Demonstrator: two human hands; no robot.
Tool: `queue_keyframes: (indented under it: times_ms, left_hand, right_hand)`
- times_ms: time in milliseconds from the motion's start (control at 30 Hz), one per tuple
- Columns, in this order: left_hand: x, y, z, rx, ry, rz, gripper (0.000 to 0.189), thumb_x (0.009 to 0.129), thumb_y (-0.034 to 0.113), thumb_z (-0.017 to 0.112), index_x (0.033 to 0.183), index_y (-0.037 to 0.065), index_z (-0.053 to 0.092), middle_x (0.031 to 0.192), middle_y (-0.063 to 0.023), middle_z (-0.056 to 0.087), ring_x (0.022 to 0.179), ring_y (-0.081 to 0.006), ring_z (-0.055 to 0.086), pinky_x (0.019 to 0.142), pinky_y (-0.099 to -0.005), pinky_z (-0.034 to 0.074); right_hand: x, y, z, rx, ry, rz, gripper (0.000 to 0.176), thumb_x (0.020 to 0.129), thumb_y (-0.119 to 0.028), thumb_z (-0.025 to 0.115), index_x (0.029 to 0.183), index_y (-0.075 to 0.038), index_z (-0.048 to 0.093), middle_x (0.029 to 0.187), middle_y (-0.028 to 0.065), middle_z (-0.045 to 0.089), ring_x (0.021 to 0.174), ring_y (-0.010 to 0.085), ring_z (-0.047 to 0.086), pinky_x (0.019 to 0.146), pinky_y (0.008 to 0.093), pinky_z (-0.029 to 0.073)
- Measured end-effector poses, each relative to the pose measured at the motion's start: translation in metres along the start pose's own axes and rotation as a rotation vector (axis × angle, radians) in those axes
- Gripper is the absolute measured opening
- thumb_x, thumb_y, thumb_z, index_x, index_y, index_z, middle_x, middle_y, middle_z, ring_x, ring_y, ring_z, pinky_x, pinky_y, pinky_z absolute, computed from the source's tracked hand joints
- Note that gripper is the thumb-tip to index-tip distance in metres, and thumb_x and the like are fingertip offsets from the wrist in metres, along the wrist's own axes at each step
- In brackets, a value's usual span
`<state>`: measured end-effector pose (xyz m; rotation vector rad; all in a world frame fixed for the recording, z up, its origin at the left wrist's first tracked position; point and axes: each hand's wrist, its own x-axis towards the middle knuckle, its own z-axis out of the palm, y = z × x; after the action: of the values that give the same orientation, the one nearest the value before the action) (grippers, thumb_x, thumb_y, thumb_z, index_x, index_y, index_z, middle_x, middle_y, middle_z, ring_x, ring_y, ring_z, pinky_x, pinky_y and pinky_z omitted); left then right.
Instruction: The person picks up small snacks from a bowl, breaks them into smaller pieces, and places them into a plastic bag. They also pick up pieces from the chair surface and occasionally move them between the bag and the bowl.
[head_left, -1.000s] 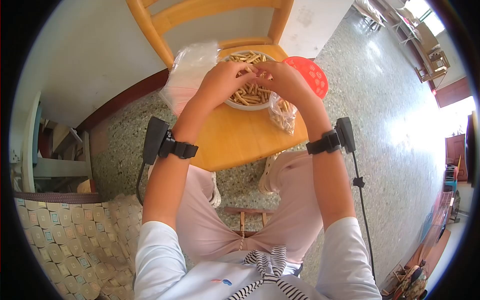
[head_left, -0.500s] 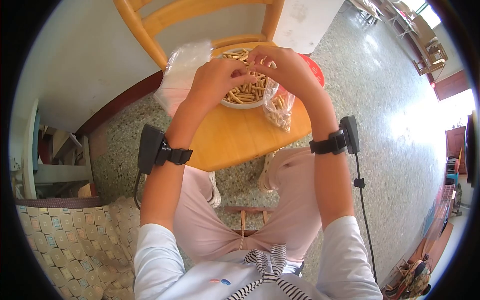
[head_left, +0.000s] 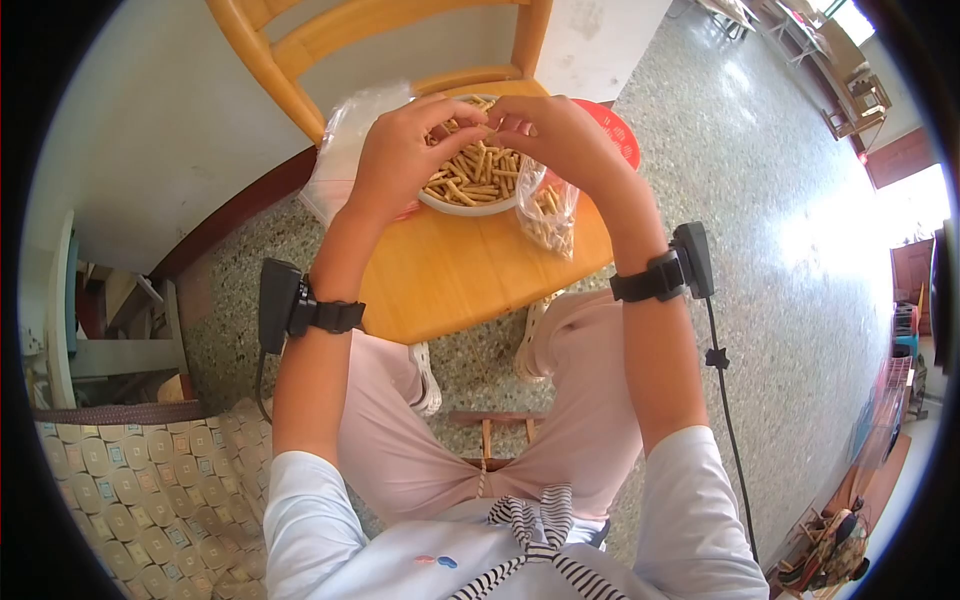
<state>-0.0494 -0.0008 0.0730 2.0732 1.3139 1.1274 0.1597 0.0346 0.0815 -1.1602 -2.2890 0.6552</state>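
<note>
Seen from the head camera, a round white bowl (head_left: 468, 208), smooth and glossy, sits on a blond wooden chair seat (head_left: 470, 275) and is heaped with short, pale-brown biscuit sticks (head_left: 470, 178). Both hands hover right over it. The left hand (head_left: 400, 150) is curled, its fingers (head_left: 452, 110) pinched tip to tip against those of the right hand (head_left: 562, 140); whether they nip plastic or a stick cannot be told. The right fingers (head_left: 512, 118) are closed on the mouth of a small bag (head_left: 548, 215) of thin, crinkly clear plastic, which hangs just below them beside the bowl's rim, partly filled with the same sticks. Behind the left fingers lies a bigger, wrinkled clear bag (head_left: 345, 140). Just past the right fingers shows a round red plastic lid (head_left: 622, 138) dotted with holes.
</note>
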Motion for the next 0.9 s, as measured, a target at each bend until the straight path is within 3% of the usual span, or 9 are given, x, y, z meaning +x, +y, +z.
queue_keyframes:
  times_ms: [367,400,467,533,633,700,800,867,900]
  left_hand:
    - [0.001,0.007,0.008,-0.03,-0.049,0.016,0.016,0.088,0.021,0.075,0.099,0.01,0.073,0.089,-0.0029,0.072,0.066,-0.0151,0.065,0.063,-0.0284,0.05]
    - [0.001,0.007,0.007,-0.031,-0.051,0.015,0.016,0.088,0.021,0.075,0.099,0.01,0.073,0.089,-0.0029,0.072,0.066,-0.0151,0.065,0.063,-0.0284,0.05]
    - [0.002,0.008,0.007,-0.003,-0.027,-0.03,0.015,0.087,0.013,0.077,0.1,0.006,0.074,0.092,0.0002,0.072,0.067,-0.0056,0.059,0.062,-0.022,0.046]
    - [0.001,0.01,0.009,-0.073,-0.004,-0.033,0.016,0.086,0.013,0.078,0.1,0.006,0.074,0.092,0.0004,0.072,0.067,-0.0052,0.059,0.061,-0.0218,0.046]
    - [-0.003,0.009,0.028,-0.19,-0.016,-0.037,0.016,0.086,0.014,0.078,0.1,0.007,0.074,0.093,-0.0001,0.072,0.068,-0.0052,0.059,0.062,-0.0217,0.046]
    - [-0.006,0.013,0.043,-0.237,-0.052,-0.04,0.017,0.086,0.015,0.078,0.1,0.007,0.074,0.093,-0.0009,0.073,0.068,-0.0056,0.06,0.063,-0.0219,0.047]
    - [-0.012,0.02,0.061,-0.045,-0.188,0.001,0.016,0.09,0.018,0.072,0.103,0.008,0.074,0.097,-0.0046,0.074,0.073,-0.0143,0.066,0.068,-0.0268,0.051]
    - [-0.015,0.001,0.08,0.035,-0.053,0.305,0.018,0.095,0.021,0.065,0.105,0.01,0.075,0.104,-0.0072,0.073,0.084,-0.0254,0.069,0.076,-0.0329,0.054]
    - [-0.013,0.0,0.078,0.033,-0.051,0.303,0.018,0.095,0.021,0.065,0.105,0.01,0.075,0.104,-0.0072,0.073,0.084,-0.0254,0.069,0.076,-0.0329,0.054]
  right_hand:
    - [0.0,0.001,-0.005,0.007,-0.119,0.103,0.027,0.09,-0.026,0.072,0.11,-0.008,0.071,0.096,0.0093,0.074,0.087,0.0241,0.069,0.078,0.0362,0.054]
    - [-0.001,0.008,-0.007,0.03,-0.061,0.045,0.026,0.09,-0.026,0.07,0.111,-0.011,0.072,0.096,0.0094,0.074,0.087,0.0249,0.07,0.076,0.0373,0.055]
    - [0.0,0.021,-0.013,0.054,-0.003,-0.01,0.024,0.091,-0.027,0.069,0.111,-0.013,0.073,0.097,0.0096,0.075,0.086,0.0257,0.07,0.075,0.0384,0.055]
    - [0.001,0.031,-0.022,-0.021,0.223,-0.042,0.026,0.094,-0.023,0.067,0.117,-0.011,0.071,0.105,0.0079,0.074,0.092,0.0223,0.07,0.081,0.0354,0.054]
    - [-0.003,0.038,-0.03,-0.008,0.403,-0.008,0.024,0.094,-0.027,0.064,0.113,-0.014,0.073,0.1,0.0069,0.075,0.089,0.0235,0.07,0.078,0.038,0.055]
    - [-0.004,0.037,-0.03,0.01,0.41,-0.011,0.025,0.095,-0.03,0.063,0.113,-0.015,0.073,0.101,0.0065,0.075,0.089,0.0229,0.07,0.078,0.0382,0.055]
    - [-0.004,0.029,-0.026,-0.089,0.351,0.033,0.027,0.096,-0.033,0.062,0.113,-0.015,0.073,0.1,0.008,0.075,0.089,0.0239,0.07,0.079,0.0389,0.055]
    - [-0.003,0.033,-0.019,-0.095,0.282,0.037,0.028,0.096,-0.035,0.061,0.112,-0.014,0.073,0.098,0.0098,0.074,0.089,0.0256,0.07,0.079,0.0394,0.055]
    - [-0.003,0.034,-0.017,-0.097,0.279,0.037,0.028,0.096,-0.035,0.061,0.112,-0.014,0.073,0.098,0.0098,0.074,0.089,0.0256,0.07,0.079,0.0394,0.055]
